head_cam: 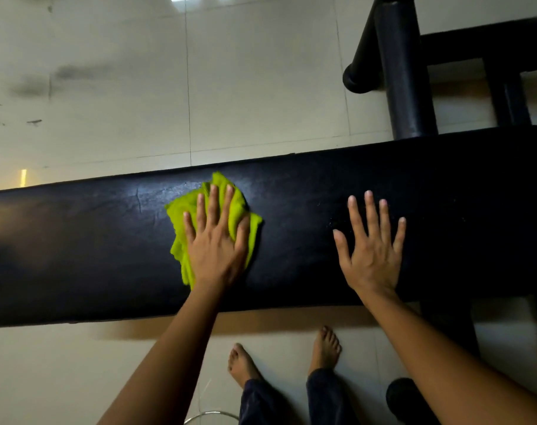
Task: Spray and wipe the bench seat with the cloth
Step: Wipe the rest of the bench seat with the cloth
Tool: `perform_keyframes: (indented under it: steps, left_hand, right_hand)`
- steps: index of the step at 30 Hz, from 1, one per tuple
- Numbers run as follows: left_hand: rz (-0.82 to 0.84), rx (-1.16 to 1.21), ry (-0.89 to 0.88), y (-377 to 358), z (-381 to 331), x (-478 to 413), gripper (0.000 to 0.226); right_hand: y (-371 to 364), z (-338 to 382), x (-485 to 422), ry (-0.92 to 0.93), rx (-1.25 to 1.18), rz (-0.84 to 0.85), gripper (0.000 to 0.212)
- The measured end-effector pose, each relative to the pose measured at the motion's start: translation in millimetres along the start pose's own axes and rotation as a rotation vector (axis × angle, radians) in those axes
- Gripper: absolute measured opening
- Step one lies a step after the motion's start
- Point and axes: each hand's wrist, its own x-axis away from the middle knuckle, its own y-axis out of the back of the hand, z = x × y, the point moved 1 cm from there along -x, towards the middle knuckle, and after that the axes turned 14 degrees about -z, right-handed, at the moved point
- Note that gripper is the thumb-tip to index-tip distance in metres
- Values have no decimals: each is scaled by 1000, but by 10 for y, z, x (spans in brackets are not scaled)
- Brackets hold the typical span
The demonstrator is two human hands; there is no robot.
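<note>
A long black padded bench seat (92,240) runs across the view from left to right. A bright green cloth (181,216) lies crumpled on its middle. My left hand (215,240) presses flat on the cloth, fingers spread and pointing away from me. My right hand (370,250) rests flat on the bare seat to the right, fingers apart, holding nothing. Fine droplets speckle the seat near my right hand. No spray bottle is in view.
Black padded rollers and frame bars (402,72) rise behind the bench at the upper right. A bench leg (445,326) stands at the lower right. My bare feet (325,348) are on the pale tiled floor (107,87) beside a metal ring (212,415).
</note>
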Motion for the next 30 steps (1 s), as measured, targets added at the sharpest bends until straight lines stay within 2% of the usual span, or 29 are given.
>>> perform_keyframes:
  steps: [2, 4, 8, 11, 13, 15, 18, 20, 22, 25, 27, 30]
  left_hand:
    - [-21, 40, 133, -71, -269, -254, 66]
    - [-20, 65, 151, -152, -539, -378, 65]
    - [5, 63, -106, -151, -650, 61, 65]
    - [-4, 6, -224, -66, -159, 449, 60]
    - [-4, -11, -143, 4, 174, 477, 61]
    - [3, -4, 12, 38, 280, 334, 63]
    - [-52, 43, 278, -10, 56, -94, 62]
    - [-80, 62, 362, -89, -135, -370, 63]
    - [-55, 65, 287, -152, -339, -421, 63]
    - [-17, 88, 11, -134, -588, 37, 66]
    - [24, 69, -147, -63, -472, 391, 64]
    - [25, -8, -168, 6, 3, 526, 62]
  right_hand:
    - [-13, -4, 3, 5, 1, -10, 61]
    - [-26, -8, 11, 6, 5, -20, 61]
    - [-13, -31, 20, -2, 1, -7, 61]
    - [25, -11, 22, -5, -5, 9, 61]
    - [32, -5, 19, -9, -9, 12, 61]
    - [29, 6, 18, -7, -13, 6, 62]
    - [6, 4, 23, -1, -6, -11, 62]
    - [-17, -3, 31, 6, 3, -24, 62]
    - [-30, -8, 32, 5, 1, -28, 62]
    - [-17, -9, 37, -2, -6, -22, 62]
    - [10, -2, 31, -2, -12, -18, 62]
    - [18, -8, 25, 0, -17, -9, 62]
